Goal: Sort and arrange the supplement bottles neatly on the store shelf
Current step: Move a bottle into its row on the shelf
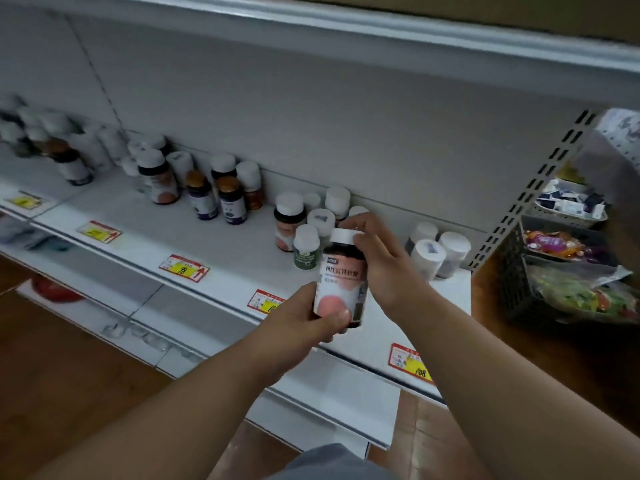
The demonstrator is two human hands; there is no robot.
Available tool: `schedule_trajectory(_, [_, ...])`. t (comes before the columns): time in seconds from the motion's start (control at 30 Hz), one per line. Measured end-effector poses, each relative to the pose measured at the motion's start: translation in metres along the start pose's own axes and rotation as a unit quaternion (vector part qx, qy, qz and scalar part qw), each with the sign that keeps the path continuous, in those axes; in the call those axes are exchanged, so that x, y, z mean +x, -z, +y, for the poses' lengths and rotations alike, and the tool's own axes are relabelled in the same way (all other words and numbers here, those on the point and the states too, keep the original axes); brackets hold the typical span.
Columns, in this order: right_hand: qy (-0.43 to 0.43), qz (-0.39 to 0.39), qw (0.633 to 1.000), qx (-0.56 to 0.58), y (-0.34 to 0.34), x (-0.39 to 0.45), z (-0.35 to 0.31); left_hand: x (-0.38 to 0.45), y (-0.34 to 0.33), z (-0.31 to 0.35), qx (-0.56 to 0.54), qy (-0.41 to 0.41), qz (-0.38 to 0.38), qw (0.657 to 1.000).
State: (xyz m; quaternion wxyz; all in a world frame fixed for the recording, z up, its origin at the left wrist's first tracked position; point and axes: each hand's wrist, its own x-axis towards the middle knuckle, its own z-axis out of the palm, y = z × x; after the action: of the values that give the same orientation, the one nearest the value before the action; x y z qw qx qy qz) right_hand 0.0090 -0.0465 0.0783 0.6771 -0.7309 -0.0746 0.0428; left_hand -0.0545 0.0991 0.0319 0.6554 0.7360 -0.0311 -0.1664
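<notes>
I hold the bottle [341,278] above the shelf [221,237]: left hand [304,320] grips its base, right hand [377,258] clamps its cap [343,234].

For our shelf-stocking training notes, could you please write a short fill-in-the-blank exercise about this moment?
1. The held bottle has a ____ cap.
2. The left hand grips the bottle's base, while the right hand grips its ____.
3. The green-labelled bottle stands on the ____ just behind the held bottle.
4. The yellow price tag reads ____.

Missing words: white; cap; shelf; 98
</notes>
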Motion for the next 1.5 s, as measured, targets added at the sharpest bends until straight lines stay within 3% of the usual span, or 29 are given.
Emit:
schedule_trajectory(0.13, [0.048,-0.051,0.982,-0.176,-0.079,0.014,-0.012,-0.031,0.067,-0.012,0.046,-0.028,0.047,0.997])
schedule_trajectory(0.5, [0.133,-0.138,0.975,-0.115,-0.359,0.047,-0.046,-0.143,0.333,-0.038,0.136,-0.015,0.161,0.977])
schedule_trajectory(0.67, [0.121,-0.133,0.971,-0.158,-0.409,0.082,-0.047,-0.136,0.403,-0.048,0.175,-0.020,0.188,0.966])
schedule_trajectory(0.97, [0.101,-0.098,0.960,-0.242,-0.459,0.208,-0.029,-0.039,0.501,-0.058,0.297,0.012,0.233,0.926])
schedule_trajectory(1.2, [0.052,-0.082,0.945,-0.313,-0.494,0.265,-0.013,0.016,0.571,-0.060,0.277,0.027,0.178,0.944])
schedule_trajectory(1.5, [0.017,-0.026,0.933,-0.358,-0.527,0.267,0.004,0.055,0.621,-0.072,0.291,-0.052,0.037,0.955])
